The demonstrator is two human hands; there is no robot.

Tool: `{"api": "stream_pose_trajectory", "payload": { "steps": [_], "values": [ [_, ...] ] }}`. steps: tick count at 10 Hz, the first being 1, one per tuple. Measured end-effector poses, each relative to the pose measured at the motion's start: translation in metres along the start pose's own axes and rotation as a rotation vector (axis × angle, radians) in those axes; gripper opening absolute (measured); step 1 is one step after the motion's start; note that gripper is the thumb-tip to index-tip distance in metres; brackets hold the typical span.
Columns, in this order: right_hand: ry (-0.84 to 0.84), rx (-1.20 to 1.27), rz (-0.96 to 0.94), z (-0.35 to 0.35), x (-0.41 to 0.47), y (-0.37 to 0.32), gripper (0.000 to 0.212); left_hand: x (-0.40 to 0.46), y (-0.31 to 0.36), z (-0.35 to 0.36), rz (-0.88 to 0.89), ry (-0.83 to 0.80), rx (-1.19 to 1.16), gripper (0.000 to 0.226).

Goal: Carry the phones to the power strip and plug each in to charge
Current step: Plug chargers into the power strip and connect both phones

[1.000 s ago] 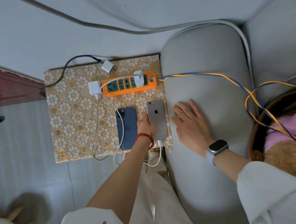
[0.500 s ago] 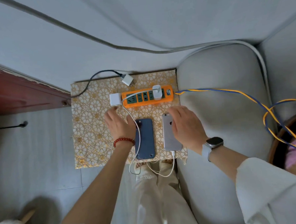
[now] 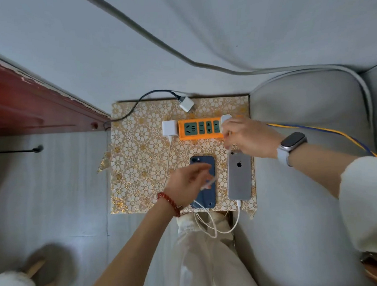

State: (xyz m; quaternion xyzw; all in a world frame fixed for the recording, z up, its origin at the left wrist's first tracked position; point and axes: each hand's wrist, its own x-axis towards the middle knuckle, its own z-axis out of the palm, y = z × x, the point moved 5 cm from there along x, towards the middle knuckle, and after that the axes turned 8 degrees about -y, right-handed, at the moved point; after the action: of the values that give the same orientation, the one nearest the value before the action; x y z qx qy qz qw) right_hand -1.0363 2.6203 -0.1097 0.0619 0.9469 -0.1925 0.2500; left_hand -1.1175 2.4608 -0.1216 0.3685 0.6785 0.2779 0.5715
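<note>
I look down on a small worktop covered in gold flower-patterned cloth (image 3: 140,167), set against a grey sofa arm (image 3: 302,119). An orange power strip with green sockets (image 3: 200,129) lies at its far side. Two phones rest face down nearer me, side by side: a dark blue phone (image 3: 205,198) and a silver phone with a logo on its back (image 3: 239,177), each with a white cable (image 3: 235,225) leaving its near end.

My right hand (image 3: 248,137) covers the strip's right end, fingers closed on a white charger plug (image 3: 225,118). My left hand (image 3: 189,182) hovers over the blue phone, motion-blurred; it seems to pinch a cable, though I cannot tell for sure. A second white adapter (image 3: 169,128) sits just left of the strip, apparently not in any socket.

Risks: the looped cables hang off the near edge, so a tug could drag a phone off. The strip's right end is hidden under my hand.
</note>
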Motion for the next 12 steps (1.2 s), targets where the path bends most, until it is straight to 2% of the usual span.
{"api": "stream_pose_trajectory", "payload": {
  "steps": [1, 2, 3, 4, 5, 6, 7, 8, 9, 10, 11, 12],
  "values": [
    [-0.256, -0.365, -0.044, 0.015, -0.003, -0.002, 0.027, 0.002, -0.018, 0.019, -0.136, -0.215, 0.158, 0.031],
    [-0.301, -0.493, -0.064, 0.025, 0.0, -0.016, 0.025, 0.012, -0.038, -0.01, -0.257, 0.137, 0.201, 0.032],
    [-0.397, -0.407, -0.148, 0.038, 0.005, -0.036, 0.037, 0.023, -0.057, -0.044, -0.378, 0.425, 0.213, 0.039],
    [-0.39, -0.012, -0.05, 0.039, 0.009, -0.045, 0.044, 0.041, -0.069, -0.053, -0.489, 0.383, 0.311, 0.047],
    [-0.295, 0.148, 0.091, 0.032, 0.012, -0.04, 0.053, 0.055, -0.075, -0.046, -0.52, 0.291, 0.163, 0.042],
    [-0.402, -0.23, 0.04, 0.038, 0.005, -0.035, 0.047, 0.055, -0.076, -0.043, -0.486, 0.399, -0.068, 0.029],
    [-0.495, -0.559, 0.222, 0.052, -0.008, -0.018, 0.039, 0.039, -0.068, -0.052, -0.338, 0.598, -0.072, 0.024],
    [-0.265, -0.447, 0.501, 0.027, -0.026, -0.003, 0.041, 0.018, -0.057, -0.057, -0.201, 0.663, -0.043, 0.02],
    [-0.256, -0.19, 0.151, 0.03, -0.007, -0.011, 0.029, 0.002, -0.041, -0.051, -0.067, 0.616, -0.034, 0.017],
    [0.031, 0.243, 0.154, 0.015, 0.007, -0.021, 0.064, -0.003, -0.02, -0.042, 0.049, 0.538, -0.052, 0.017],
    [0.08, 0.336, 0.061, 0.023, 0.022, -0.041, 0.082, -0.002, 0.0, -0.041, 0.161, 0.468, -0.027, 0.017],
    [0.23, 0.373, 0.105, 0.014, 0.025, -0.033, 0.07, 0.001, 0.012, -0.045, 0.224, 0.415, 0.028, 0.018]
  ]
}}
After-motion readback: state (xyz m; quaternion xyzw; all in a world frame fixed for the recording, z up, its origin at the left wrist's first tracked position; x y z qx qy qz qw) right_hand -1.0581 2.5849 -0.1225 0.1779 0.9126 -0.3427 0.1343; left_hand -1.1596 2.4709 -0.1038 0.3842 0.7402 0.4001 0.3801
